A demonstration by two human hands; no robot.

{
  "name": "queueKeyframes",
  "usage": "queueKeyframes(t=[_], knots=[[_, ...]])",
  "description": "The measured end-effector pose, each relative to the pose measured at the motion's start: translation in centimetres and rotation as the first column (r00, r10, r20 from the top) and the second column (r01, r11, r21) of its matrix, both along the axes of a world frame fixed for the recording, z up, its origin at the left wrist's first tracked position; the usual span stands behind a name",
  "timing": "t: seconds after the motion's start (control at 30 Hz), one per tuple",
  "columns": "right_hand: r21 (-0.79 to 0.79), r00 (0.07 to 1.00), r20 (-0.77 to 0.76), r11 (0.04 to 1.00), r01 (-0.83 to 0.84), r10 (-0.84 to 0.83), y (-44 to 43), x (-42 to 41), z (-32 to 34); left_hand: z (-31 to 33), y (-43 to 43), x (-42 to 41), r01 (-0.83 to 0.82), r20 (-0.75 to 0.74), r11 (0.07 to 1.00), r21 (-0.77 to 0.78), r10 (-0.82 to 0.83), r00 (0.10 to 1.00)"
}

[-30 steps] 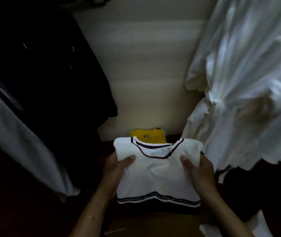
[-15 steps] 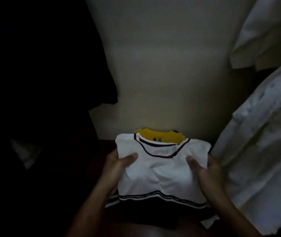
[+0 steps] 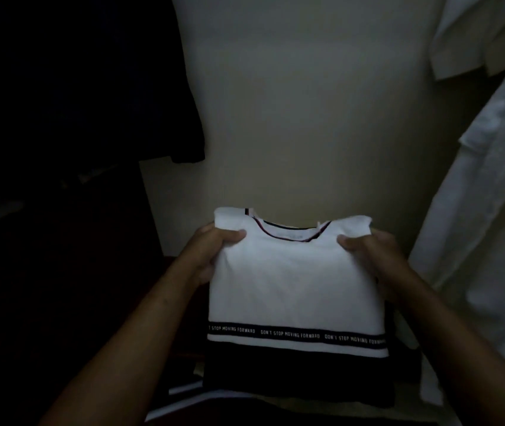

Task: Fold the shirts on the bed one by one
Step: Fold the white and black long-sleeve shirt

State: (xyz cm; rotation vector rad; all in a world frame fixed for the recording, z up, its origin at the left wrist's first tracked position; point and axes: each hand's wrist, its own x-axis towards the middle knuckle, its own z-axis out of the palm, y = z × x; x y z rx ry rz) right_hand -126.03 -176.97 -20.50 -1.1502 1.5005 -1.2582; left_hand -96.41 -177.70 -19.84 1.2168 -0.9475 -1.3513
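A folded white shirt with a dark-striped collar and a black band of white lettering near its hem lies flat in front of me, inside a dim wardrobe. My left hand grips its left edge, thumb on top and fingers underneath. My right hand holds the right edge the same way. A black folded garment lies right below the shirt's hem. What lies under the white shirt is hidden.
Dark clothes hang at the left. White garments hang at the right, close to my right arm. A pale back wall stands straight ahead behind the shirt.
The view has come closer. The white shirt now covers the yellow shirt that showed behind its collar. Both hands keep their hold on the sides.
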Motion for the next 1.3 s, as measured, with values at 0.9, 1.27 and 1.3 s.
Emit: queueKeyframes(t=[0.9,1.27,1.3], knots=[[0.328,0.993,0.089,0.943,0.049,-0.082,-13.7,-2.2,-11.8,-12.8,-14.2,0.9,-0.016,0.02,0.949,0.315,0.01,1.0],[0.483,0.978,-0.095,0.867,-0.119,0.187,-4.8,-3.0,-10.4,-9.7,-2.6,0.9,0.012,0.399,0.931,0.365,-0.169,0.901],[0.457,0.972,-0.155,0.885,-0.089,0.178,-4.8,-3.1,-9.7,-9.0,-2.4,0.5,-0.023,0.5,0.962,0.271,-0.12,0.858]])
